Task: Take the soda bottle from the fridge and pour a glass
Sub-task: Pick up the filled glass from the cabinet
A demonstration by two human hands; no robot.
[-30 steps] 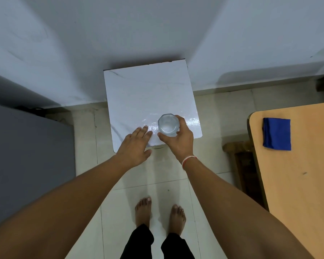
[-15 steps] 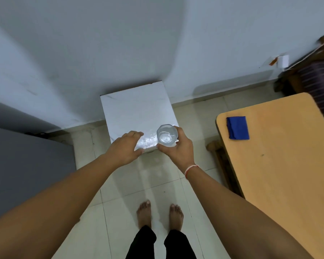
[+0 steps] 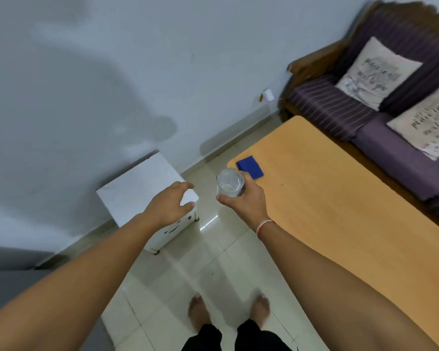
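Glass (image 3: 230,183) sits upright in the right hand (image 3: 246,202), fingers wrapped round its side, mouth open to the camera and carried in the air over the tiled floor (image 3: 213,269). It looks clear; whether it holds any liquid cannot be told. A thread band (image 3: 262,226) circles that wrist. Left hand (image 3: 169,205) hangs empty beside it, fingers loosely curled and spread, over the near corner of a white cabinet (image 3: 140,191). Just beyond the right hand lies a blue cloth (image 3: 251,167) on the edge of a wooden tabletop (image 3: 340,211), which runs off to that hand's right. Farther off stands a purple sofa (image 3: 340,107) with two cushions. No bottle or fridge shows.
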